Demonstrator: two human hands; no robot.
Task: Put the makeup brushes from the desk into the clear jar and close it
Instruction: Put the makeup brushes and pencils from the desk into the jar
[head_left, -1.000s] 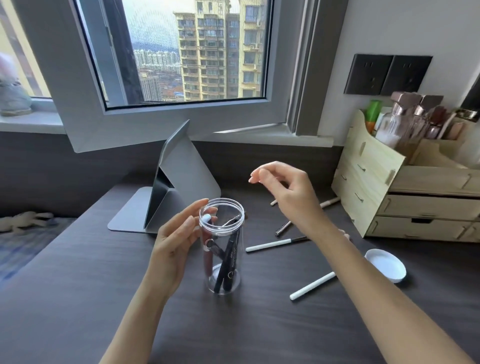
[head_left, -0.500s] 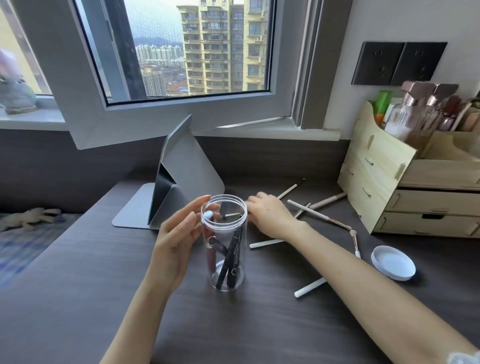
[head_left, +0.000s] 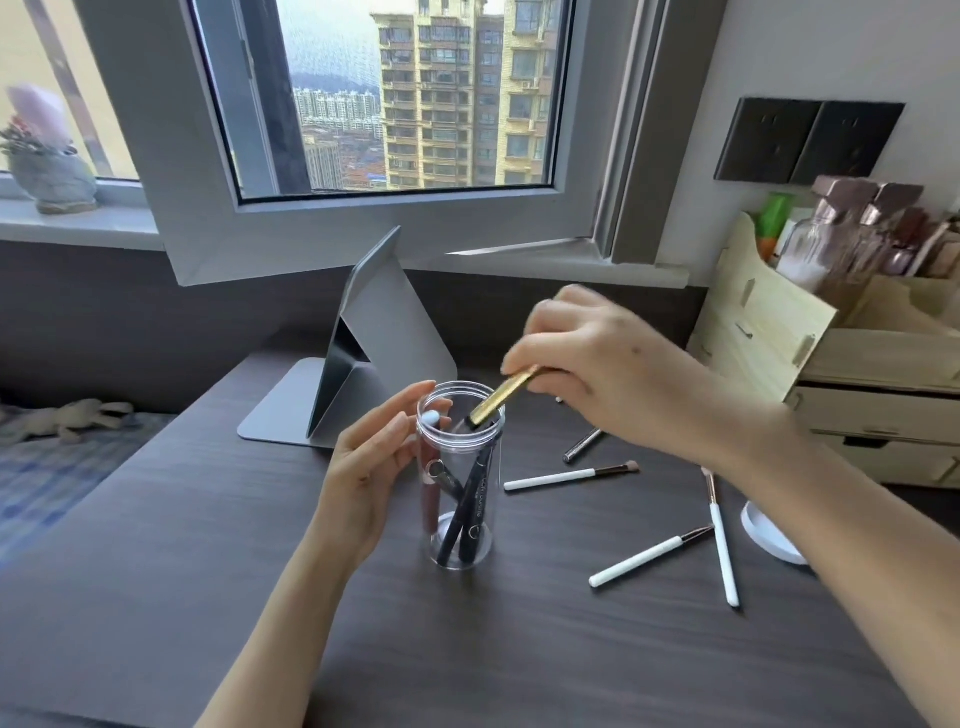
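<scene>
The clear jar (head_left: 459, 540) stands open on the dark desk (head_left: 218, 561) with a few dark and pink makeup sticks inside. My left hand (head_left: 369, 467) cups its left side at the rim. My right hand (head_left: 597, 374) hovers above and to the right, pinching a gold-handled brush (head_left: 500, 398) whose dark tip points down into the jar's mouth. Three white-handled brushes (head_left: 569, 476) (head_left: 649, 556) (head_left: 721, 540) and a silver one (head_left: 583, 447) lie on the desk to the right. The white lid (head_left: 763, 535) lies far right, partly hidden by my forearm.
A grey folding stand (head_left: 379, 348) sits behind the jar. A wooden drawer organiser (head_left: 831, 364) with bottles occupies the back right. An open window sash (head_left: 363, 228) overhangs the desk's rear. The desk's left edge drops to a bed with a soft toy (head_left: 67, 418).
My right hand dropped to the desk behind the jar, picked up the gold-handled brush and lifted it over the jar's mouth. My left hand stayed on the jar.
</scene>
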